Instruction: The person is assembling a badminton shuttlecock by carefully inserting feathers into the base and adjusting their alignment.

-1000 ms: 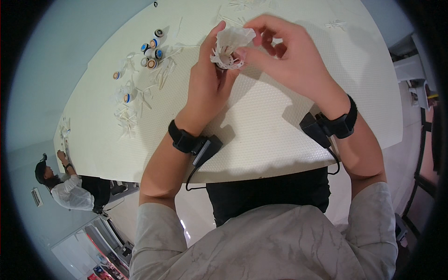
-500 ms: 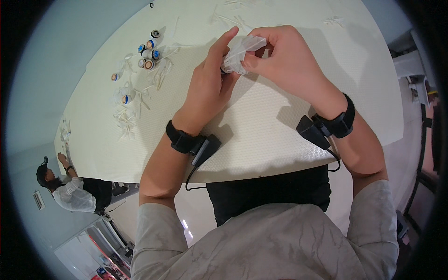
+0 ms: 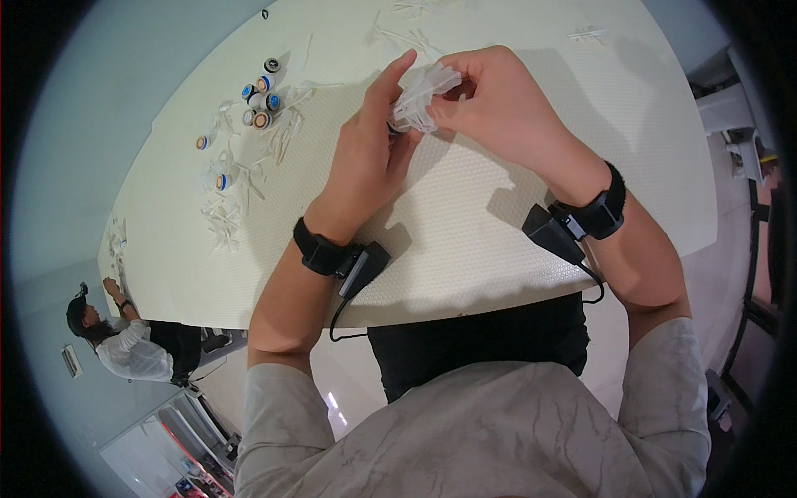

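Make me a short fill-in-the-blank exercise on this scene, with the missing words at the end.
1. The shuttlecock held by the left hand and right hand is mostly ____ in colour.
2. Loose shuttlecock heads lie on the table to the person's ____ of both hands.
3. The wrist strap on the left arm is ____ in colour.

Missing words: white; left; black.

A cream worktop (image 3: 465, 257) with a finely dimpled surface curves away; by its far edge, upper left, is a small black ring (image 3: 265, 14). At its left end is a person (image 3: 133, 355) in a black cap, white top and dark trousers, against a pale blue wall (image 3: 79, 183). Pale floor (image 3: 232, 373) shows below; white furniture (image 3: 722, 104) stands right.
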